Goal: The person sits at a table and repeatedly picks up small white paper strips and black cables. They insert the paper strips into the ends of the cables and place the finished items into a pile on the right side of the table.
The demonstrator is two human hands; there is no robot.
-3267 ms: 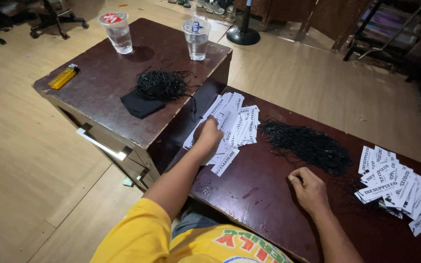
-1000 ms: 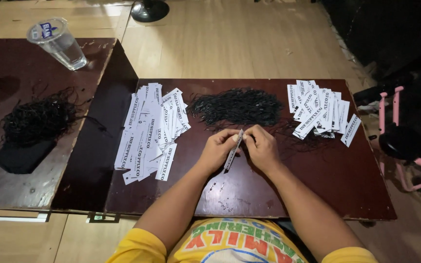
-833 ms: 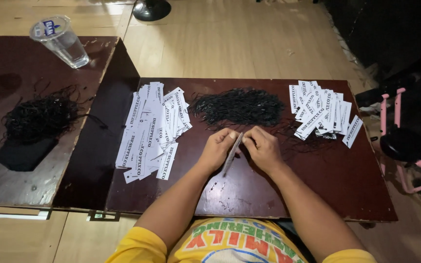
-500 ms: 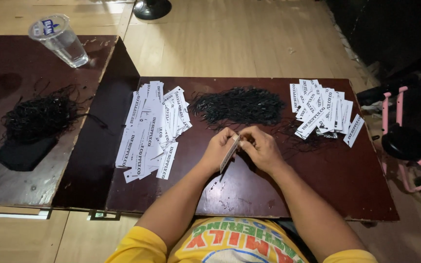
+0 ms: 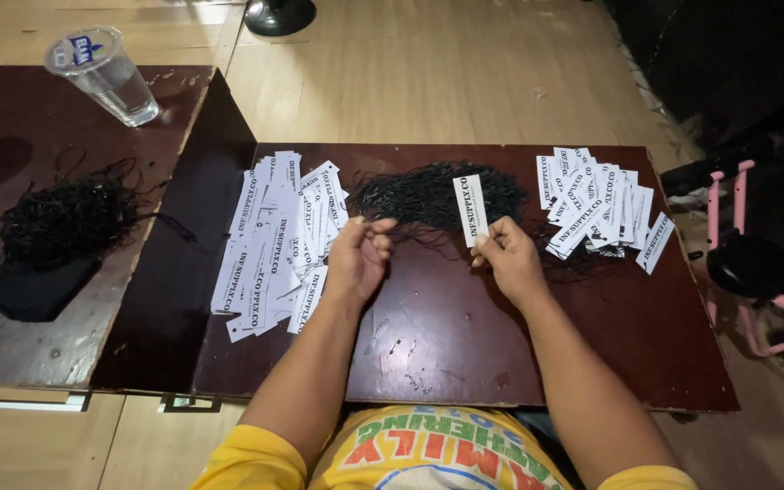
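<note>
— Paper tag (image 5: 471, 210) is pinched by its lower end in the right hand (image 5: 507, 259), thumb + fingertips closed on it, so it stands nearly upright w/ the printed face toward the camera. Prob. held that way to keep the top end free.

— And the left hand (image 5: 357, 257)?

— Curled narrow, fingertips together on what looks like a thin black string (image 5: 383, 224) drawn off the pile; too fine to tell for sure. Hands sit near each other, mid-worktop (image 5: 465, 354), just in front of the string pile (image 5: 437, 195).

— What does the tag look like?

— Slim white rectangle, black print running lengthwise, flat, uncreased. Can't tell if there's a hole.

— What's around it?

— Left of the hands: a spread of same tags (image 5: 274, 245), overlapping, fanned loosely. Right: a second batch (image 5: 596, 204), partly over black strings. Piles flank the person, so each is w/in reach of one hand. On the adjoining darker worktop (image 5: 65, 349) to the left: another string tangle (image 5: 65, 218) on a black cloth (image 5: 34, 292), plus a clear plastic cup (image 5: 106, 77) at the far edge. Pink-framed object (image 5: 750, 263) on the floor, right side.
</note>
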